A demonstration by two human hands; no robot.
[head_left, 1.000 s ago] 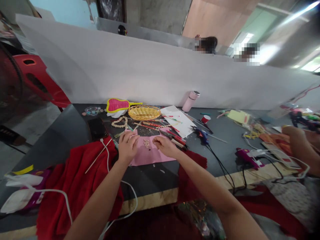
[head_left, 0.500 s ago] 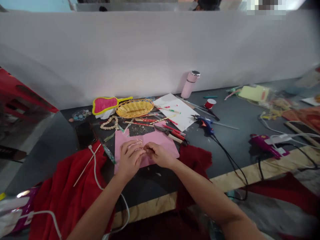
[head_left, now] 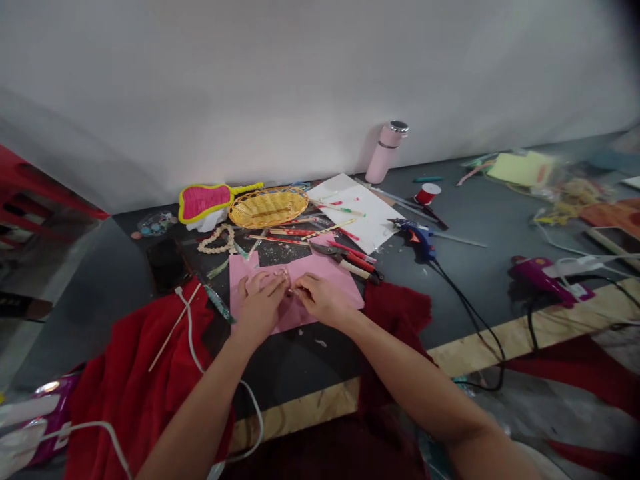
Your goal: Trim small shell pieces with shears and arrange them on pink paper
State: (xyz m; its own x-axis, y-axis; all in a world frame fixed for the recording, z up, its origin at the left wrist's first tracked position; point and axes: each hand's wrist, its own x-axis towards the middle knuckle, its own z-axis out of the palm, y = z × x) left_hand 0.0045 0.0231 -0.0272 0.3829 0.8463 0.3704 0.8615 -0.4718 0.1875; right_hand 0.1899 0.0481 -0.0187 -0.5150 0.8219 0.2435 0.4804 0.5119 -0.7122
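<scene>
A creased sheet of pink paper [head_left: 333,280] lies on the dark table under both hands. My left hand [head_left: 261,303] rests over its middle, fingers bent and close together at a small pale piece. My right hand [head_left: 319,299] meets it from the right, thumb and forefinger closed in a pinch. What lies between the fingertips is too small to make out. Small beige bits [head_left: 283,273] show just beyond the left fingertips. Pliers with red and cream handles [head_left: 353,262] lie at the paper's right edge.
Behind the paper are a yellow wicker basket [head_left: 270,208], a heart of beige beads [head_left: 218,241] and white paper [head_left: 357,213]. A blue glue gun [head_left: 421,240], red thread spool [head_left: 427,194] and pink flask [head_left: 386,153] stand rightward. Red cloth [head_left: 145,360] and a phone [head_left: 167,265] are leftward.
The head view has tilted down a little. My left fingers have drawn closer together beside the right fingertips. Both hands stay over the pink paper.
</scene>
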